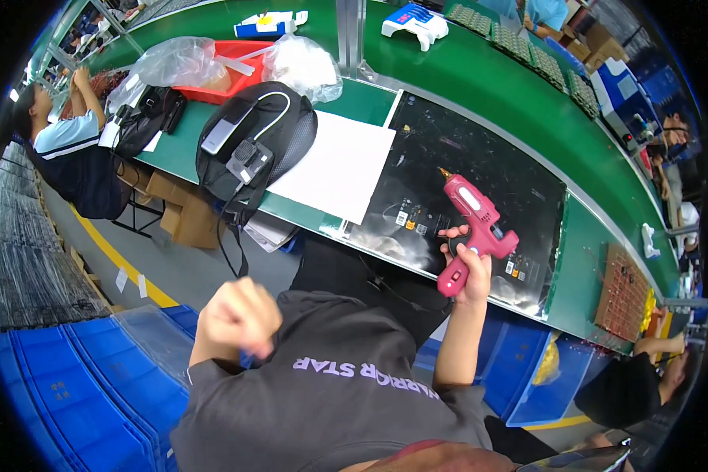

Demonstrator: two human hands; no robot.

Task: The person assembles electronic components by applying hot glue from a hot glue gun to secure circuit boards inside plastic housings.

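My right hand (473, 275) is wrapped round the handle of a dark pink hot glue gun (473, 206). The gun is held up over a shiny black mat (401, 177) on the bench, its brass nozzle pointing away from me and to the left. Close to my chest on the left, my left hand (240, 316) is raised and smeared by motion. Its fingers look curled, but the blur hides whether anything is in them. No other thing touches that hand.
White paper (338, 165) lies left of the mat, beside a black backpack (295, 145) with a power bank (223, 132) on it. Behind stands a red bin (200, 94) with plastic bags. A green conveyor (480, 86) runs along the far side. Blue crates (79, 385) stand lower left.
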